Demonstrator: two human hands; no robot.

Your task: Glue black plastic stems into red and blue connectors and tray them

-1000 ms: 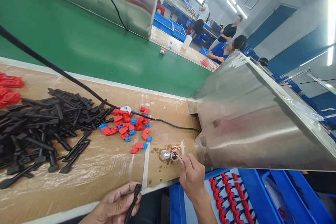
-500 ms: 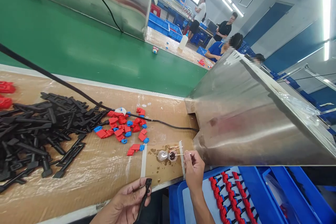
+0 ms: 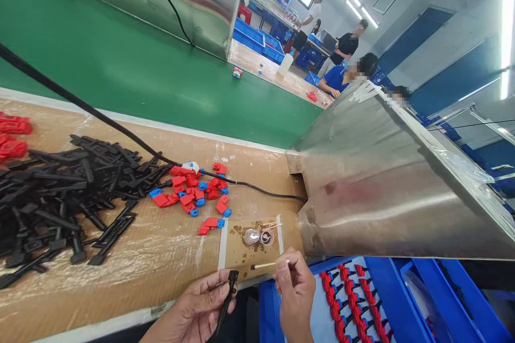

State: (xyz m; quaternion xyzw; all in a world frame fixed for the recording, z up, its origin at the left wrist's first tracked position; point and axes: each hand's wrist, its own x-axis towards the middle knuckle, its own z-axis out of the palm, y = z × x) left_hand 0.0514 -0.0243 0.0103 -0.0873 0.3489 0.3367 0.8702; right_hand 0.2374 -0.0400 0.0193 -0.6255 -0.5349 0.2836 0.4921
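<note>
My left hand [image 3: 203, 305] grips a black plastic handle-like part [image 3: 227, 300] near the front edge of the workbench, its wider end pointing up. Pinched in my right hand [image 3: 295, 292] is a cotton swab [image 3: 263, 265] with a dark tip, held level just right of the black part and apart from it. Beyond the swab, a small cup of dark liquid [image 3: 266, 237] stands beside a small clear cup [image 3: 251, 236] on a stained patch of cardboard. More swabs [image 3: 272, 224] lie behind the cups.
Black parts [image 3: 52, 193] are heaped at left, with red-and-blue pieces [image 3: 189, 195] beside them. A black cable [image 3: 120, 136] crosses the bench to a metal partition [image 3: 386, 177]. At lower right, a blue tray [image 3: 276, 305] holds rows of assembled pieces [image 3: 346, 300]. Co-workers are in the background.
My right hand has drawn the swab out of the cup of dark liquid and brought it nearer, toward the black part. My left hand has barely moved.
</note>
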